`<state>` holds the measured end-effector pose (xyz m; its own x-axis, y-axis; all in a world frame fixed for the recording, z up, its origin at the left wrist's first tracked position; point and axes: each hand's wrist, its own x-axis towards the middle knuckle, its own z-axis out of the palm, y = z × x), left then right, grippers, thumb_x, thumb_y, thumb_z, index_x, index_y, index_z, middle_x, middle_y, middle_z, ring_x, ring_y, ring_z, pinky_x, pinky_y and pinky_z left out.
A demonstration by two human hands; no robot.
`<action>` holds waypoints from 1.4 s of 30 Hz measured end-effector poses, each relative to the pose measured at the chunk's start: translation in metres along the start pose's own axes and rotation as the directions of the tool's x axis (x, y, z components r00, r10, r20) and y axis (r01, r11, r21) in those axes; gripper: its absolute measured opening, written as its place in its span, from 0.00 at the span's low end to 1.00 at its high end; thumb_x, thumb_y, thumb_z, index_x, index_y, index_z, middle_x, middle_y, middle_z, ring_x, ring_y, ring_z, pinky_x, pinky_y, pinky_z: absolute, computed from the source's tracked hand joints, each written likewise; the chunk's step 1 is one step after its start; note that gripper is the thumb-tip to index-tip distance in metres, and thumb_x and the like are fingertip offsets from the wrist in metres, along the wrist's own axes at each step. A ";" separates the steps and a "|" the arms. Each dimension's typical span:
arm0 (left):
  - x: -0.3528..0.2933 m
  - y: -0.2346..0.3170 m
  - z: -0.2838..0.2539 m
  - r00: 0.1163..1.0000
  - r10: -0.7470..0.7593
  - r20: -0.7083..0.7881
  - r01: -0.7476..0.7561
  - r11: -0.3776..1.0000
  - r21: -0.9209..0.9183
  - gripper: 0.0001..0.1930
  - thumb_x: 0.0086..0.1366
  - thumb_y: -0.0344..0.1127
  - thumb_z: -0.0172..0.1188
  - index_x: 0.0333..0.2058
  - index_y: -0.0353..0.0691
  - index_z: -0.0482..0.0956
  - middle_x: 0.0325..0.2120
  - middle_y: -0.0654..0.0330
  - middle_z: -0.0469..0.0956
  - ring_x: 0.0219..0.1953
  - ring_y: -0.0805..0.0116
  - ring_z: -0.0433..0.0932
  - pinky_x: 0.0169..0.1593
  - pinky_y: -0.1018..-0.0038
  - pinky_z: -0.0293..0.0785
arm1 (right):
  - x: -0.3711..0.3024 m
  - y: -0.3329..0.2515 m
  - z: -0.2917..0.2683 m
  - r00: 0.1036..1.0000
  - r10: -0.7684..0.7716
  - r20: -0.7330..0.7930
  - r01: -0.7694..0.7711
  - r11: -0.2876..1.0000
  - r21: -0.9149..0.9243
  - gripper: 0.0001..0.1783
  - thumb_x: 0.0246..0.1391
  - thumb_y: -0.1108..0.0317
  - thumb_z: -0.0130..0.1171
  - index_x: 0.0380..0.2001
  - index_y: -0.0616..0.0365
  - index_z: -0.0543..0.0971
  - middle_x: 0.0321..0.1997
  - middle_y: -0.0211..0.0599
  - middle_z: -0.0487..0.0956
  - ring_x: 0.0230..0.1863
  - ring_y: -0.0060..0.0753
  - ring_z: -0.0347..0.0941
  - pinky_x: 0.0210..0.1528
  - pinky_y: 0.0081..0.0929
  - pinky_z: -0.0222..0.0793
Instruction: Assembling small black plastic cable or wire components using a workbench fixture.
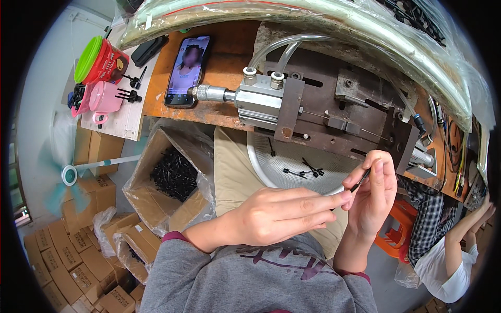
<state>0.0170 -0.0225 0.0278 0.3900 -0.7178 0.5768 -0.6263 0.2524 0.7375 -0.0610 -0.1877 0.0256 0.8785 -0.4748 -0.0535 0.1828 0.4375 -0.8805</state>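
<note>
A fan with a white hub and blurred teal blades serves as the landmark. Behind and above it runs a pale, plain wall; to its left, near the edge of the view, is a window with greenish panes. Stacked cardboard cartons fill the space below the fan. Up and to its right are a pale side surface and, farther right, a worn orange-brown wooden surface. Well to the fan's right, an orange plastic stool stands near grey floor. The light is bright.
</note>
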 end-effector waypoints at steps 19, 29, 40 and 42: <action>0.004 -0.001 0.000 0.996 -0.062 0.070 0.059 0.997 0.046 0.15 0.43 0.27 0.71 0.33 0.31 0.82 0.44 0.46 0.78 0.33 0.62 0.82 0.34 0.74 0.80 | 0.002 0.004 -0.002 1.000 -0.019 0.020 0.018 0.999 0.036 0.13 0.66 0.64 0.45 0.35 0.65 0.69 0.23 0.51 0.78 0.12 0.25 0.71 0.15 0.16 0.67; 0.001 -0.002 0.002 0.997 -0.049 0.064 0.044 0.996 0.082 0.16 0.42 0.26 0.72 0.34 0.33 0.82 0.44 0.49 0.79 0.33 0.64 0.82 0.34 0.74 0.81 | 0.001 0.003 -0.002 0.999 -0.041 0.028 0.041 0.999 -0.023 0.12 0.66 0.65 0.45 0.36 0.65 0.70 0.24 0.50 0.78 0.13 0.24 0.71 0.16 0.16 0.68; 0.001 -0.003 0.000 0.996 -0.054 0.069 0.048 0.996 0.075 0.16 0.42 0.27 0.71 0.33 0.32 0.82 0.44 0.48 0.79 0.33 0.64 0.82 0.34 0.75 0.80 | -0.004 0.005 0.000 0.995 -0.083 0.053 0.085 0.995 -0.046 0.09 0.65 0.71 0.44 0.38 0.67 0.69 0.26 0.51 0.78 0.16 0.25 0.73 0.18 0.18 0.70; 0.001 -0.003 0.000 0.996 -0.055 0.066 0.051 0.996 0.069 0.16 0.42 0.27 0.71 0.33 0.32 0.82 0.44 0.48 0.79 0.33 0.64 0.82 0.34 0.75 0.80 | -0.004 0.005 0.000 0.995 -0.083 0.060 0.086 0.995 -0.053 0.08 0.65 0.72 0.44 0.38 0.68 0.69 0.26 0.51 0.78 0.16 0.25 0.73 0.19 0.18 0.70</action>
<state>0.0194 -0.0236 0.0263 0.3786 -0.7720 0.5106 -0.6505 0.1705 0.7401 -0.0635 -0.1832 0.0211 0.8850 -0.4630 0.0483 0.2343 0.3534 -0.9057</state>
